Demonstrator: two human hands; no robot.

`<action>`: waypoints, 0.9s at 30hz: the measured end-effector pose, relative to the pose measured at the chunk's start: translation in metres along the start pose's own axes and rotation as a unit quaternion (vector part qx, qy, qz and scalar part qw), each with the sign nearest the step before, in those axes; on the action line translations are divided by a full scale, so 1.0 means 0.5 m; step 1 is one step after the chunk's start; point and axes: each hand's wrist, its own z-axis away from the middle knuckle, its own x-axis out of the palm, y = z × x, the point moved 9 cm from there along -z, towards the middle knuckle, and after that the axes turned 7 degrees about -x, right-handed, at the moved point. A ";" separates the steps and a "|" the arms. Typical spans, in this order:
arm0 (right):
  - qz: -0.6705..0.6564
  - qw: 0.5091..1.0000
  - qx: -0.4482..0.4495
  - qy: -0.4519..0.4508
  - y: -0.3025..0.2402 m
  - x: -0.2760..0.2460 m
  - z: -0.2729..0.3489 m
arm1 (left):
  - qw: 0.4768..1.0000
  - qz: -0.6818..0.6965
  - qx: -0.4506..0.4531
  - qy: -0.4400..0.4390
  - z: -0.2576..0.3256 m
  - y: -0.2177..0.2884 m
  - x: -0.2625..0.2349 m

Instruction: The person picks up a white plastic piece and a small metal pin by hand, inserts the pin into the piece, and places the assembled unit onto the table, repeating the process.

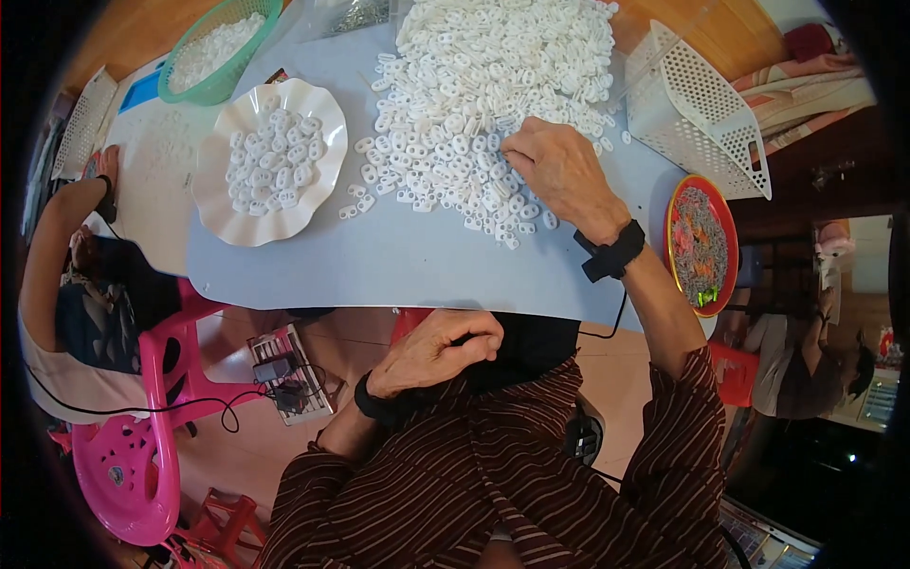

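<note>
A big heap of small white oval plastic pieces with two holes each (502, 66) spreads over the grey-blue table (379, 275). My right hand (564, 175) reaches to the heap's near right side, its fingers bent together and the tips down among the pieces. Whatever those fingertips pinch is hidden from view. In front of the table edge, above my lap, my left hand (436, 351) is loosely closed with curled fingers; its palm side cannot be seen. Left of the heap, a white scalloped plate (218, 204) bears more of the same pieces.
A green basket (194, 95) of white pieces stands at the far left. White perforated basket (697, 114) and red-rimmed bowl (724, 242) of small grey and coloured bits flank the right. Another person's arm (62, 218) rests at the left table, near a pink chair (156, 417).
</note>
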 end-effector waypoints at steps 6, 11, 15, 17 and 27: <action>0.077 0.997 0.000 -0.020 -0.013 0.025 -0.013 | 0.999 -0.014 0.030 0.003 0.004 0.019 0.003; 0.095 0.995 0.008 0.009 -0.001 0.020 -0.014 | 0.999 -0.016 0.027 -0.007 0.002 0.032 0.013; -0.025 0.997 0.059 0.036 0.012 -0.001 -0.007 | 0.999 -0.002 0.041 -0.005 0.009 0.028 0.020; -0.106 0.988 0.084 0.071 0.019 -0.025 0.011 | 0.999 -0.001 0.042 -0.013 0.006 0.028 0.025; -0.219 0.954 0.198 0.050 0.033 -0.050 0.147 | 0.998 0.026 0.059 0.009 -0.019 0.062 0.037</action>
